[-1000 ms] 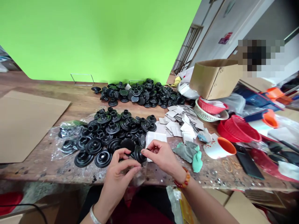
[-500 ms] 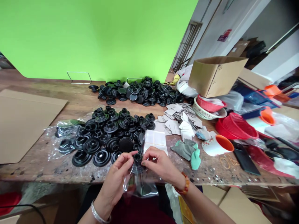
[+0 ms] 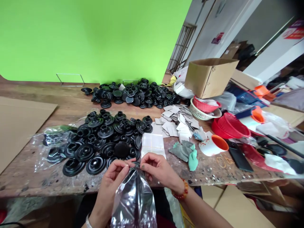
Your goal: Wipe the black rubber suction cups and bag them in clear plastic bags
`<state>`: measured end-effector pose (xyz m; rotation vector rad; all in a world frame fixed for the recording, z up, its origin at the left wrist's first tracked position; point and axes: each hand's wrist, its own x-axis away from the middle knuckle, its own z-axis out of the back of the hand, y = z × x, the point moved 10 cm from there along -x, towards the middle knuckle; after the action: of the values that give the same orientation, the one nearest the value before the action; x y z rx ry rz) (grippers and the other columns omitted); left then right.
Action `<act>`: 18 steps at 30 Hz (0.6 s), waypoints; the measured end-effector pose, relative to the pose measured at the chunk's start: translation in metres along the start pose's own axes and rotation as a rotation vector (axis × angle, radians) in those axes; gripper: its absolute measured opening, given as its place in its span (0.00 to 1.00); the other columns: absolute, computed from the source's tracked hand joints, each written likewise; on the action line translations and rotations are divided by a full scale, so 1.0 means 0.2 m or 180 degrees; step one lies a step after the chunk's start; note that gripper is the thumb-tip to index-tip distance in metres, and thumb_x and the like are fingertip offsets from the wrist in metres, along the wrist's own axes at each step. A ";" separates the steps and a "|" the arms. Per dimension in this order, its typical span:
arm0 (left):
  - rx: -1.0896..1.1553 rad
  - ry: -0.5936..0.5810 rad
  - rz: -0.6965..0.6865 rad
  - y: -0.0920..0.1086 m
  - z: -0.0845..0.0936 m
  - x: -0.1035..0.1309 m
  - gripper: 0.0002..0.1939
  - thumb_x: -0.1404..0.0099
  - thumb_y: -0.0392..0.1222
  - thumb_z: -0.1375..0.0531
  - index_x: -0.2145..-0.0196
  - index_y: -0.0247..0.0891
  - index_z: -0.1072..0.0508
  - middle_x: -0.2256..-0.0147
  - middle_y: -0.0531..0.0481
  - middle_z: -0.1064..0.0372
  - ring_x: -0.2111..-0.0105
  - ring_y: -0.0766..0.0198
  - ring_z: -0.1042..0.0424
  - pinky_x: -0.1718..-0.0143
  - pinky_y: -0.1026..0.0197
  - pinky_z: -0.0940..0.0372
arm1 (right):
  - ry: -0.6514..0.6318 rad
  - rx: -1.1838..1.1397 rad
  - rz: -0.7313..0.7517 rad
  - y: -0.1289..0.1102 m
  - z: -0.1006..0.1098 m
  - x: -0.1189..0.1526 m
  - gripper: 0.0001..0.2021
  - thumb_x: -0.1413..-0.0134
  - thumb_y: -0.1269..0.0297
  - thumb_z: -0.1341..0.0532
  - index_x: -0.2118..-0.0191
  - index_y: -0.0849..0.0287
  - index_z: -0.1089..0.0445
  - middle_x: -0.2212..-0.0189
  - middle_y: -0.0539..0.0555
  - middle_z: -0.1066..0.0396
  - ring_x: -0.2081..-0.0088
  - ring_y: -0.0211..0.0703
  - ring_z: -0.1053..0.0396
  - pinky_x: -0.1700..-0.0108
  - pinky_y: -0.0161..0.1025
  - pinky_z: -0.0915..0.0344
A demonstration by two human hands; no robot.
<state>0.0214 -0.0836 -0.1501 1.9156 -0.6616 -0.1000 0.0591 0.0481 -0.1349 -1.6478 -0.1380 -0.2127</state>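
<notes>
A clear plastic bag (image 3: 135, 199) hangs from both hands at the table's front edge, with a dark shape dimly seen near its top. My left hand (image 3: 111, 180) pinches the bag's upper left edge. At the upper right edge, my right hand (image 3: 158, 167) pinches it with thumb and fingers. Behind the hands lies a stack of flat clear bags (image 3: 154, 144). To its left spreads a pile of black round knobbed parts (image 3: 104, 131). White cards (image 3: 181, 122) lie scattered behind and right of the stack.
More black parts (image 3: 142, 95) lie near the green board (image 3: 95, 38). Cardboard (image 3: 21, 120) covers the left side. Rightward are a grey-green cloth (image 3: 182, 152), a white and orange cup (image 3: 213, 145), a phone (image 3: 239, 156), red baskets (image 3: 232, 125) and a cardboard box (image 3: 209, 77).
The bag now hangs larger and longer below the hands, and the black part between them no longer stands out clearly at the top. The whole scene has shifted left in view.
</notes>
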 end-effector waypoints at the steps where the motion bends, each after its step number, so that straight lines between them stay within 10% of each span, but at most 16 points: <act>1: -0.0234 -0.0191 -0.0091 0.03 -0.01 0.00 0.05 0.39 0.42 0.36 0.72 0.40 0.26 0.55 0.46 0.27 0.48 0.53 0.32 0.48 0.54 0.37 | -0.0195 -0.0046 -0.0024 -0.01 -0.01 0.01 0.11 0.46 0.58 0.37 0.68 0.61 0.34 0.78 0.45 0.39 0.81 0.29 0.44 0.79 0.29 0.47; 7: -0.1395 -0.1810 -0.0267 0.19 -0.21 0.04 0.05 0.40 0.40 0.37 0.72 0.41 0.21 0.71 0.47 0.23 0.61 0.52 0.25 0.43 0.44 0.42 | -0.1044 0.0640 0.0695 -0.27 -0.04 0.12 0.10 0.44 0.60 0.37 0.70 0.62 0.33 0.69 0.52 0.33 0.68 0.36 0.36 0.65 0.34 0.38; 11: -0.1264 -0.0548 -0.0746 0.29 -0.08 -0.04 0.04 0.38 0.41 0.38 0.64 0.45 0.24 0.58 0.49 0.24 0.51 0.56 0.29 0.44 0.53 0.40 | -0.0516 0.1248 0.1075 -0.45 0.06 0.14 0.07 0.38 0.64 0.44 0.67 0.59 0.34 0.63 0.55 0.32 0.64 0.38 0.34 0.61 0.37 0.35; 14: -0.1353 0.0314 -0.0764 0.24 0.07 -0.07 0.10 0.37 0.44 0.39 0.57 0.46 0.27 0.54 0.50 0.27 0.52 0.60 0.30 0.49 0.59 0.37 | 0.0725 0.1274 0.1306 -0.51 0.37 0.07 0.05 0.38 0.63 0.45 0.65 0.57 0.36 0.66 0.53 0.32 0.68 0.37 0.33 0.66 0.36 0.34; 18: -0.1942 0.0383 -0.0633 0.14 0.13 -0.07 0.10 0.38 0.48 0.39 0.60 0.42 0.28 0.60 0.50 0.27 0.58 0.60 0.28 0.53 0.59 0.36 | 0.1915 0.1009 0.1501 -0.44 0.85 -0.03 0.08 0.41 0.58 0.44 0.66 0.57 0.38 0.68 0.51 0.32 0.68 0.40 0.30 0.63 0.41 0.30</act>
<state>-0.0108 -0.1052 -0.1405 1.3768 -0.3061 -0.2769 0.0441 0.2253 -0.0646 -1.2002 0.6371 -0.2971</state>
